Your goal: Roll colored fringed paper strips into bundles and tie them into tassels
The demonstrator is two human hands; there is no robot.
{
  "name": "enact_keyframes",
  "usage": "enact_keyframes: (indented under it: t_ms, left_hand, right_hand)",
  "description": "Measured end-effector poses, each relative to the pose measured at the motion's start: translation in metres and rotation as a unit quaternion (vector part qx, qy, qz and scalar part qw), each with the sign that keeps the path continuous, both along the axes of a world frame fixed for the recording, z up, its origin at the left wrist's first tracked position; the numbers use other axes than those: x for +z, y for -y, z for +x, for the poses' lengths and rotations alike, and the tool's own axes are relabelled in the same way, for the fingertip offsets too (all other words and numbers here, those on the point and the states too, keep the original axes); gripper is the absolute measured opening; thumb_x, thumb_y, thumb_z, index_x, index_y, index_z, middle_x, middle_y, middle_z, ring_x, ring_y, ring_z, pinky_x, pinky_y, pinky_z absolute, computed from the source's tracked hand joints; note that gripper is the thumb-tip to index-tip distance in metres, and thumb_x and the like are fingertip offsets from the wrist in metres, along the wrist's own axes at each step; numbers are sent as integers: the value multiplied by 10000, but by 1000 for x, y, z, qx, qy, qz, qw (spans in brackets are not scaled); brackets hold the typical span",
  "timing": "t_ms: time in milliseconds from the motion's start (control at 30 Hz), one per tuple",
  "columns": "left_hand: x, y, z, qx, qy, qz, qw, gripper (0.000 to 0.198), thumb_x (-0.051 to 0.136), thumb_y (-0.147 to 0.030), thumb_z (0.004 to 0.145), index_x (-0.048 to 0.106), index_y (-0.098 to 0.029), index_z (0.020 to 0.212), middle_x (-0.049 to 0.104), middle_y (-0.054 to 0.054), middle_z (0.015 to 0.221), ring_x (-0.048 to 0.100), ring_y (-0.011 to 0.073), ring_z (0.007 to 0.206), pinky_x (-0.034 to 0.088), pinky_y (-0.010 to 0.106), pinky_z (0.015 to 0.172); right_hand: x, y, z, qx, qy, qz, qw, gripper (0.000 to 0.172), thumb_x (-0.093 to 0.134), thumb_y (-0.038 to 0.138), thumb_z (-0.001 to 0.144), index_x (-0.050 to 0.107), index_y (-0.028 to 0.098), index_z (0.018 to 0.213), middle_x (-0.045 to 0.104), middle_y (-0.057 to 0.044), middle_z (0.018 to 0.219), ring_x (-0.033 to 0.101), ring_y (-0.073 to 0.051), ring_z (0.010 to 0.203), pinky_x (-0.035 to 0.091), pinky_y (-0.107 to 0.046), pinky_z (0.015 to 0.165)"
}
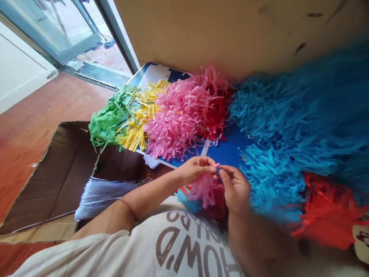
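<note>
Two hands, the left hand [197,169] and right hand [235,190], pinch a pink paper strip [216,165] above a pink paper tassel [202,191], near the blue board [227,148]. Step in hand: working the strip's end, which calls for a steady pinch.

A blue board [227,148] is sitting mid-frame, with a green paper fringe [108,123], a yellow paper fringe [135,132], a pink paper fringe [173,119] and a red paper fringe [216,111] lying across it in a row. At lower left, an open cardboard box [57,181] is resting on the wooden floor [34,115].
</note>
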State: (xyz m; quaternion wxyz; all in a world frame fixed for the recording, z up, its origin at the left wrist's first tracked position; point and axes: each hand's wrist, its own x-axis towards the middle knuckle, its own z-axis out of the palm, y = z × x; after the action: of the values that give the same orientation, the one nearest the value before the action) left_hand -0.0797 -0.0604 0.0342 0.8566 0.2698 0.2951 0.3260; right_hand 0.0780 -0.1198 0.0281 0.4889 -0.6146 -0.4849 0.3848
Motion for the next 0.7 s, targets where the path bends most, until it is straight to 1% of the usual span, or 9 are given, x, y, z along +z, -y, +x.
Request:
enact_keyframes:
  t_ms: [100,233,367,433,533,567,600,633,700]
  left_hand:
    - [1,5,4,3,14,-19,1000,424,900,-380,616,634,-104,796,675,41,658,637,120,613,509,254,678]
    - [1,6,1,15,-1,-32,999,430,912,-371,594,656,-101,809,674,37,664,635,117,614,500,239,655]
    - [5,6,0,-1,3,-15,1000,429,909,-390,592,656,-108,794,659,13,662,616,100,599,490,228,640]
    - [7,5,-1,-5,-26,22,999,436,910,-406,578,656,-117,781,654,0,665,605,94,600,481,222,636]
    - [6,4,-3,11,-150,119,982,415,925,-389,541,672,-117,726,655,-7,652,584,84,611,444,193,613]
    - [4,3,-5,11,-174,131,976,406,914,-405,558,679,-114,715,658,-2,644,580,84,606,436,192,604]
    - [2,2,-6,6,-175,120,977,409,896,-434,585,689,-110,725,659,3,635,581,87,595,439,197,601]
    - [0,2,-7,-1,-155,89,984,421,876,-460,615,700,-105,758,665,9,638,590,93,589,453,208,607]
    - [-5,2,-7,-4,-83,1,997,450,862,-464,644,713,-93,852,684,24,679,621,106,598,490,232,632]
  right_hand:
    - [4,-5,-4,-1,10,-9,1000,281,677,458,834,721,186,887,730,-39,792,665,-167,663,533,-280,630]
    - [10,-9,-4,1,82,16,996,245,661,429,841,732,195,837,731,-34,798,665,-168,710,524,-270,660]
    - [11,-12,-5,-12,122,36,992,224,644,401,840,715,200,774,710,-19,745,641,-152,666,510,-252,626]
    - [8,-14,-4,0,115,32,993,230,630,403,845,712,200,772,711,-23,750,646,-157,674,515,-253,622]
    - [2,-13,0,22,108,26,994,250,607,415,868,727,202,815,728,-42,814,671,-181,767,540,-285,704]
    - [0,-12,3,16,107,23,994,264,590,422,885,736,203,859,731,-49,841,674,-188,800,544,-301,740]
    - [-1,-10,5,6,103,20,995,284,569,429,904,740,202,918,731,-53,861,673,-188,811,545,-311,758]
    - [-2,-7,7,-3,92,14,996,307,547,433,922,736,202,992,726,-54,867,669,-182,797,546,-313,750]
    - [-2,-2,9,-1,59,8,998,354,508,419,951,684,207,1174,707,-40,854,653,-158,732,545,-298,698]
